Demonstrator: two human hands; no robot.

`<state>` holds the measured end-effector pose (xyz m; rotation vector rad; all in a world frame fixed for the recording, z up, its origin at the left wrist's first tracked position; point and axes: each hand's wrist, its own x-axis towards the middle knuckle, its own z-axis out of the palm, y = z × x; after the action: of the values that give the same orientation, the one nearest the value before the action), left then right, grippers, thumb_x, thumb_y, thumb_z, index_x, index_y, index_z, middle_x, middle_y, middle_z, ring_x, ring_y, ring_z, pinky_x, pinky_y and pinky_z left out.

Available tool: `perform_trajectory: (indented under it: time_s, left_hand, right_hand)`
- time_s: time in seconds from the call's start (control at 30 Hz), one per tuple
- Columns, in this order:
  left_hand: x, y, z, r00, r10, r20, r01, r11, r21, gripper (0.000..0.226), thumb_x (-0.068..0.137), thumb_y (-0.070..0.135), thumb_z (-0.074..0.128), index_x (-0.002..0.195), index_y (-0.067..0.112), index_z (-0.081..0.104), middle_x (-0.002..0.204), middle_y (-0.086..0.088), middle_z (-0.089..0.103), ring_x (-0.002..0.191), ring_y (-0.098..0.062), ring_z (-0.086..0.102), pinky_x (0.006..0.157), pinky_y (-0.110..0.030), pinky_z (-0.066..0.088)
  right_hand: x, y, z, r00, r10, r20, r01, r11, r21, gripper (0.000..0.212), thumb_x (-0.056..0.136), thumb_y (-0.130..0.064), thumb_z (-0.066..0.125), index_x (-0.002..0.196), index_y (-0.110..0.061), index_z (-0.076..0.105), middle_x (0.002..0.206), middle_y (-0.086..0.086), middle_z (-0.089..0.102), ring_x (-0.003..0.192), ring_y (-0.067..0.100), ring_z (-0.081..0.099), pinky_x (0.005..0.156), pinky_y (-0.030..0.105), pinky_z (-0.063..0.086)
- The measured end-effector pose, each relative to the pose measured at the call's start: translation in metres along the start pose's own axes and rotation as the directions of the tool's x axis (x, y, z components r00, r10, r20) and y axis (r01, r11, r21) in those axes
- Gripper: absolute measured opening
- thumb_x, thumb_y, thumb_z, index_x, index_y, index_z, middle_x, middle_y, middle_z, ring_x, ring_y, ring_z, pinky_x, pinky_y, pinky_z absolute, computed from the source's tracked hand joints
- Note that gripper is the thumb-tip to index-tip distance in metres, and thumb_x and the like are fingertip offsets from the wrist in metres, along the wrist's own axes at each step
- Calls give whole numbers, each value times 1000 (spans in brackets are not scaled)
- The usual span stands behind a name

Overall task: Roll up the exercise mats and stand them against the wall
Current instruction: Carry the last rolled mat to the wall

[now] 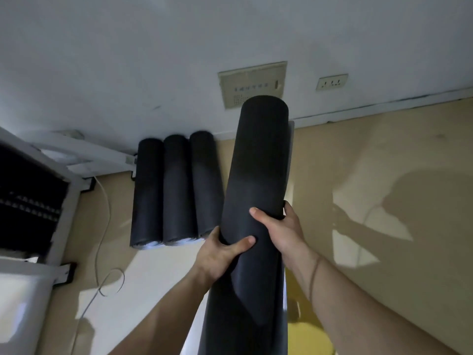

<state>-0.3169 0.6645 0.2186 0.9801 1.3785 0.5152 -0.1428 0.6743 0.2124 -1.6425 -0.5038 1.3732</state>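
Observation:
I hold a rolled black mat [256, 170] up in the air, its far end pointing at the wall [153, 60]. My left hand [222, 252] wraps around it from the left. From the right, my right hand [279, 226] grips the same roll a little higher. A loose grey edge of this mat shows along its right side. Three more rolled black mats [176, 188] stand side by side against the wall, just left of the roll I hold.
A white metal frame [64, 180] with a dark panel fills the left side. A thin white cable [102, 239] curls over the beige floor [384, 201]. A wall panel [252, 83] and a socket [332, 82] sit on the wall above the held roll.

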Motion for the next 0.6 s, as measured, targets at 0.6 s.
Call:
perform_trajectory:
  time_s: [0.6]
  left_hand:
    - [404, -45, -66, 976, -214, -23, 215, 976, 22, 102, 47, 72, 86, 135, 32, 55, 130, 5, 62, 116, -16, 65, 99, -38, 56]
  right_hand:
    - [394, 32, 137, 995, 99, -18, -101, 965, -243, 66, 67, -24, 96, 124, -23, 61, 119, -1, 73, 102, 22, 73, 92, 44, 61]
